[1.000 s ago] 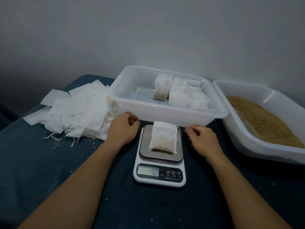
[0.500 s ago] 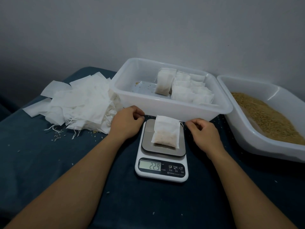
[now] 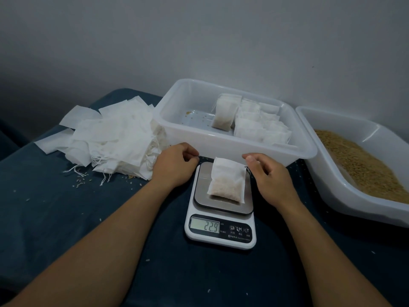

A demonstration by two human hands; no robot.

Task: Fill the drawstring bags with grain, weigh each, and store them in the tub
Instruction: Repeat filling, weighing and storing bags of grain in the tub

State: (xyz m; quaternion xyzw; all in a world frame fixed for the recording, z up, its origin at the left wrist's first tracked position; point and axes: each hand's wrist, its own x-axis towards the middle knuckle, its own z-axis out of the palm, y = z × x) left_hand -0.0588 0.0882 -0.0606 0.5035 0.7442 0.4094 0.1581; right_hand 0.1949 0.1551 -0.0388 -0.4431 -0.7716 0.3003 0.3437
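Hands flank the scale [image 3: 220, 210]: my left hand [image 3: 174, 166] and right hand [image 3: 269, 173] sit loosely curled, possibly pinching the drawstring ends; I cannot tell. Filled bag [image 3: 226, 181] lies free on the platform so the reading, 22.9, holds true. Tub [image 3: 177, 120] waits just behind.

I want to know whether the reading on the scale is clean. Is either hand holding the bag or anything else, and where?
It cannot be told for sure. The filled bag lies alone on the scale; the left hand and right hand sit curled beside it, possibly pinching its drawstring ends.
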